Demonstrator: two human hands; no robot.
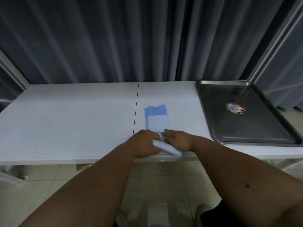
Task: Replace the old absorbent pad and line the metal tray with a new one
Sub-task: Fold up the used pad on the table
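Just one camera here, worn on the person's head, wide-angle, looking forward and down over both forearms at the white tabletop (73, 122). It sits close above the near edge, facing the grey curtain (98, 38) behind, with floor tiles (155, 185) showing at the bottom. Edges look blurry.

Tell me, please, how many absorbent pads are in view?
1: a folded blue absorbent pad on the white table, left of the metal tray, held at its near end by both hands.

Pad (157, 118) lies mid-table (73, 122), tray (213, 128) to its right at the table's end, curtain (98, 38) behind, both hands (161, 141) on the pad's near end
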